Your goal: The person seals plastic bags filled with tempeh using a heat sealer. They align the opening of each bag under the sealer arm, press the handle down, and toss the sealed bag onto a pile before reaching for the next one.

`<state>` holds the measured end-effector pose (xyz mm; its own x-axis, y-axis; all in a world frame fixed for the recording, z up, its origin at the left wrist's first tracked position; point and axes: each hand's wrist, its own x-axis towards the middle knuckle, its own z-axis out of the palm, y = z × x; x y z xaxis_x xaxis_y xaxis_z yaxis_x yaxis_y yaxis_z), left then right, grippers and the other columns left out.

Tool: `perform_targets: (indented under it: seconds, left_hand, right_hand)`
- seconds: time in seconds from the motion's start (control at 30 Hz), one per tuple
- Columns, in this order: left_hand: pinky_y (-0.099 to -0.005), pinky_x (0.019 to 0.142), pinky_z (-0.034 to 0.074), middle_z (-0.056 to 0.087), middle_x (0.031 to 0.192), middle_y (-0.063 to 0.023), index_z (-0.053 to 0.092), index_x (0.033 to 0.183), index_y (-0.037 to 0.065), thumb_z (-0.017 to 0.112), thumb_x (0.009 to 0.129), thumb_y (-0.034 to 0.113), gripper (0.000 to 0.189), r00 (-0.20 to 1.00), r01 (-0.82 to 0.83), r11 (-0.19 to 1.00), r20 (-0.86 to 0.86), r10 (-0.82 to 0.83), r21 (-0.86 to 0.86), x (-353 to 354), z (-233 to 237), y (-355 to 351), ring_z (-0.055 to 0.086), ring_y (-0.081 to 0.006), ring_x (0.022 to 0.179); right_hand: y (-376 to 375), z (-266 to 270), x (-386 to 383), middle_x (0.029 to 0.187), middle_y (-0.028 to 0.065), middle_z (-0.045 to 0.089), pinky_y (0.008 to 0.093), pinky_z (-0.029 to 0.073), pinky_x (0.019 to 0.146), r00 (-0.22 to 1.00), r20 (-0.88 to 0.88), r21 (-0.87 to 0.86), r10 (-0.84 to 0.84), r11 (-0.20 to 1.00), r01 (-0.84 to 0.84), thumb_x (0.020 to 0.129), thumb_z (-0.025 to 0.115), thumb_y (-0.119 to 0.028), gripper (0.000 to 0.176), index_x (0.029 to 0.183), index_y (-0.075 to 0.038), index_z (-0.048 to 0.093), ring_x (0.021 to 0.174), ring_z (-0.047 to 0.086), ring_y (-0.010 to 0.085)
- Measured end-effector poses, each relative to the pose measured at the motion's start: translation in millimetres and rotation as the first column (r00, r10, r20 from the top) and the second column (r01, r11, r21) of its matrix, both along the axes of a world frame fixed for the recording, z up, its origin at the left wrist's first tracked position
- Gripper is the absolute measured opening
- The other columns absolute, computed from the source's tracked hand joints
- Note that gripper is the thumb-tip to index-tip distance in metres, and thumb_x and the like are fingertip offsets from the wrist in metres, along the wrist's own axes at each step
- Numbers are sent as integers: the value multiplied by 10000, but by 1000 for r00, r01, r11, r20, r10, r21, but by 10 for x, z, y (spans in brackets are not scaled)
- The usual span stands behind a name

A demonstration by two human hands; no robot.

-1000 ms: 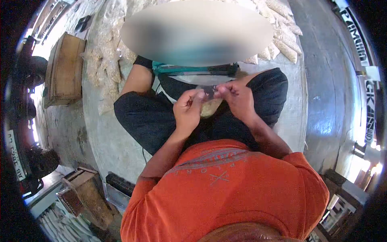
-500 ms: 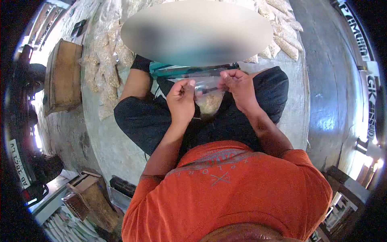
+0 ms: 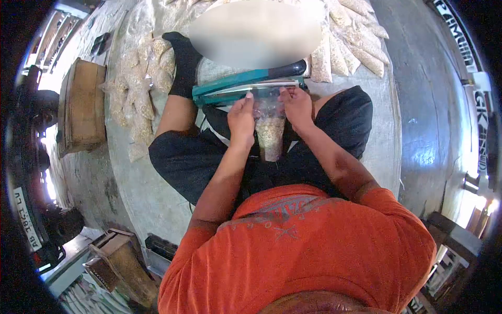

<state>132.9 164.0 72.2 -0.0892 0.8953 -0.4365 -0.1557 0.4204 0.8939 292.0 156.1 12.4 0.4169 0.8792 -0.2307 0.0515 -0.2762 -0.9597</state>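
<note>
Nearest is the orange shirt (image 3: 319, 235), then the dark shorts (image 3: 193, 157) over crossed legs. A clear bag (image 3: 271, 137), its lower part filled with pale pieces, hangs upright between the knees. Both hands are pinched nearly closed at its top: the left hand (image 3: 241, 120) grips the left edge, the right hand (image 3: 299, 111) the right edge. Just beyond lies the green sealer (image 3: 235, 85); whether the bag touches it, I cannot tell. Farther out, filled bags (image 3: 141, 99) lie to the left and more bags (image 3: 361, 44) to the right on a pale sheet (image 3: 157, 180). A wooden box (image 3: 82, 102) stands left of the sheet.
</note>
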Motion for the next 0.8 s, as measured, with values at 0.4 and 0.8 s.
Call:
perform_targets:
  seconds: [0.4, 0.8]
  left_hand:
    - [-270, 525, 389, 599, 698, 0, 661, 839, 22, 633, 963, 85, 141, 960, -202, 979, 192, 205, -36, 178, -514, 171, 510, -99, 573]
    - [-279, 553, 446, 618, 720, -32, 642, 901, 13, 636, 951, 77, 81, 944, -178, 982, 272, 187, -60, 109, -616, 242, 562, -135, 599]
  right_hand:
    - [92, 6, -2, 839, 69, 705, 308, 510, 625, 999, -28, -107, -22, 994, 19, 997, 634, -263, 312, 979, 43, 695, 698, 634, 135]
    - [193, -89, -131, 754, 68, 673, 309, 487, 503, 973, -200, -78, -120, 991, 106, 978, 628, -160, 195, 920, 23, 665, 567, 609, 144]
